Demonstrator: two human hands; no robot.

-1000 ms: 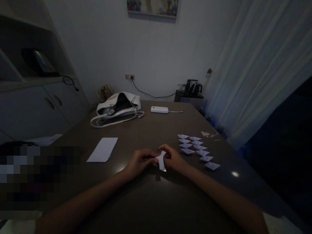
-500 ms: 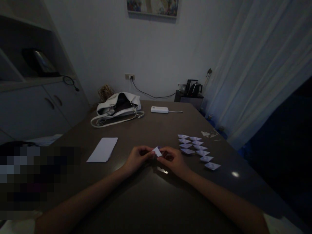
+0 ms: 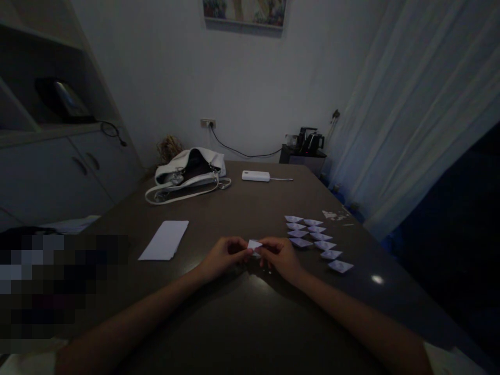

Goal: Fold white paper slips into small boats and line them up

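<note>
Between my hands, just above the table, is a small piece of folded white paper [image 3: 254, 244]. The fingertips of my left hand [image 3: 226, 256] pinch its left side, and those of my right hand [image 3: 281, 257] pinch its right side. Fingers cover part of the paper, so its full shape is hidden. Right of my right hand, several small folded paper boats [image 3: 331, 254] stand in two slanting rows. A stack of white paper sheets [image 3: 166, 240] lies left of my left hand.
On the brown table [image 3: 250, 323], a white handbag [image 3: 191, 172] lies at the back left. A white power bank [image 3: 255, 176] with a short cable sits at the far middle. Paper scraps [image 3: 332, 214] lie near the right edge, beside a white curtain [image 3: 406, 114].
The folded paper has turned between my fingers, from a pointed triangle to a flatter-topped shape. Both hands have shifted slightly; the boats and sheets stay put.
</note>
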